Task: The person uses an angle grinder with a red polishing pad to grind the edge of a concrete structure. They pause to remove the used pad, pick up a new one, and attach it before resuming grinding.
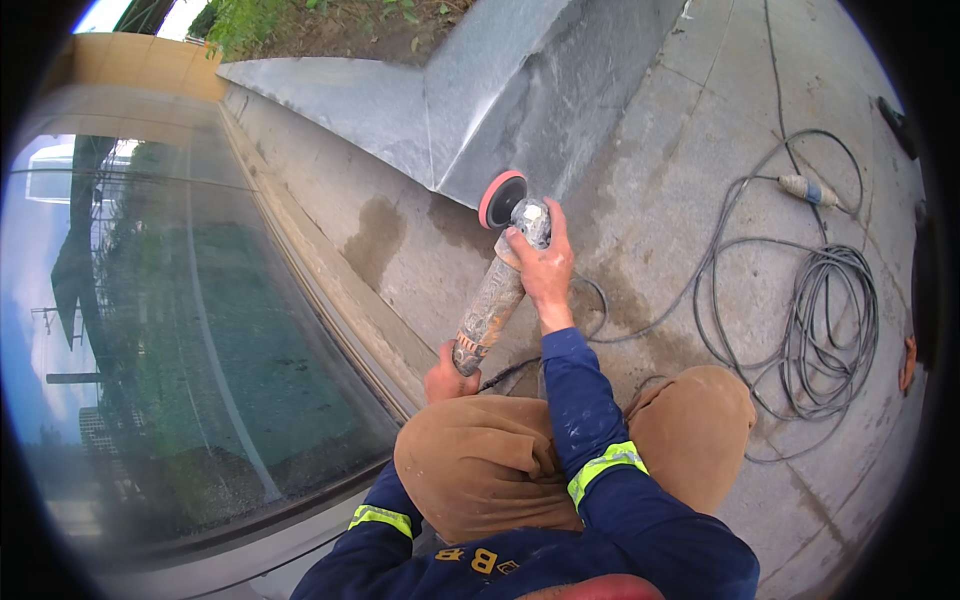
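Both my hands hold a dusty angle grinder at a slant in front of my knees. My right hand wraps round its gear head at the far end. At the rear of the body, my left hand grips it, its fingers partly hidden by the tool and my knee. A round pad with a red-pink edge sits on the grinder's head. The pad is by the lower corner of a grey stone planter wall; whether it touches the stone I cannot tell.
Black cable lies in loose coils on the paving at the right, with a plug connector in it. A large reflective glass pane stands close on my left. Plants and soil fill the planter. Damp patches mark the ground.
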A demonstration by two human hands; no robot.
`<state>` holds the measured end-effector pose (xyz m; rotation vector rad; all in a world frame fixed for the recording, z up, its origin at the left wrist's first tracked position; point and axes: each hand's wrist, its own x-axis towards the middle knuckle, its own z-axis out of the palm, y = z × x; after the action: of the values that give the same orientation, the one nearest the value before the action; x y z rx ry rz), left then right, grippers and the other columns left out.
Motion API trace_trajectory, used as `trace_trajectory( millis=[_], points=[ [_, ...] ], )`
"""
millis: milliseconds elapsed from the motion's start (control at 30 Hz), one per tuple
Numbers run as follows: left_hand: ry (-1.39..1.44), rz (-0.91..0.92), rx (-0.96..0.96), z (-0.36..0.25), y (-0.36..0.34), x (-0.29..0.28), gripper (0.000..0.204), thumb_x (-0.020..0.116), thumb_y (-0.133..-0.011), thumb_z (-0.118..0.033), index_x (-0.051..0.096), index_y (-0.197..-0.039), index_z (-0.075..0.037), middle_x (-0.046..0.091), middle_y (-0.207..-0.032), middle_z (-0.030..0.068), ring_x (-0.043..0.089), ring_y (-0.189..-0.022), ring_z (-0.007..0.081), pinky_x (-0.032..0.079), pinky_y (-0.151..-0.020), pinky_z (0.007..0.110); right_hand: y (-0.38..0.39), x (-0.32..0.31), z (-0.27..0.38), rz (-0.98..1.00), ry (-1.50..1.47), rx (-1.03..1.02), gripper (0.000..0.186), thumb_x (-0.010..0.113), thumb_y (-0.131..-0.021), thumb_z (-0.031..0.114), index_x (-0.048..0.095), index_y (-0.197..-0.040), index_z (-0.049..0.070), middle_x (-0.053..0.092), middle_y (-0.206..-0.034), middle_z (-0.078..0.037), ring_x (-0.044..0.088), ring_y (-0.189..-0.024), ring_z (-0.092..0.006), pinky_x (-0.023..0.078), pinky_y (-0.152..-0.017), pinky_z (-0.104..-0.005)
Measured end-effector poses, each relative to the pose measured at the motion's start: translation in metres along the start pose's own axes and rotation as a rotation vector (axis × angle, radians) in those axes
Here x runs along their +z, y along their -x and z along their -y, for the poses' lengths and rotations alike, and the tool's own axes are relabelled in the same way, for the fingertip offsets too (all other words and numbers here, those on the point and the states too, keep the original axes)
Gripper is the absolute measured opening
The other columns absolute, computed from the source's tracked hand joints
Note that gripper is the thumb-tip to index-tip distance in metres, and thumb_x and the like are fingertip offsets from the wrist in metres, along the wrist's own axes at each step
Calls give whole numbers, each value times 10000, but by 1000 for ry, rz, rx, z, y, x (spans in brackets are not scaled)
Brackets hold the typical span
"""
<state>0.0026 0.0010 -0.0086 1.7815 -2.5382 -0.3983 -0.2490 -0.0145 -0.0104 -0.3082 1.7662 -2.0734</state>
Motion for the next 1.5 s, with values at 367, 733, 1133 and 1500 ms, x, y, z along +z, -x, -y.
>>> trace_trajectory(
  millis=[367, 733, 1133, 1500],
  points=[
    [-38, 93, 30, 7, -2, 5, 585, 722, -714, -214, 510, -1258, -170, 709, -798, 178, 694, -758, 414, 534, -671, 517, -1, -4, -55, -66, 53, 164, 688, 789, -765, 273, 526, -1368, 74, 671, -1179, -224, 661, -1077, -358, 501, -940, -421],
    [21, -12, -8, 10, 4, 3, 620, 756, -700, -212, 508, -1265, -161, 702, -844, 208, 677, -778, 446, 528, -687, 522, 9, 4, -10, 2, -32, -22, 688, 801, -763, 225, 518, -1362, 39, 675, -1161, -221, 669, -1061, -336, 508, -918, -409],
    [-61, 80, 29, 7, 2, 8, 574, 733, -725, -229, 505, -1247, -159, 699, -788, 190, 683, -750, 426, 528, -667, 511, 1, -8, -55, -4, 24, 211, 677, 775, -802, 213, 494, -1397, 52, 639, -1228, -172, 615, -1115, -257, 476, -972, -369],
    [19, -103, 22, 11, 5, 6, 612, 754, -693, -191, 519, -1257, -151, 689, -778, 205, 675, -736, 439, 527, -651, 515, 9, 4, 11, 31, -24, -52, 684, 794, -777, 237, 512, -1362, 23, 660, -1180, -215, 666, -1061, -335, 510, -914, -410]
  ],
)
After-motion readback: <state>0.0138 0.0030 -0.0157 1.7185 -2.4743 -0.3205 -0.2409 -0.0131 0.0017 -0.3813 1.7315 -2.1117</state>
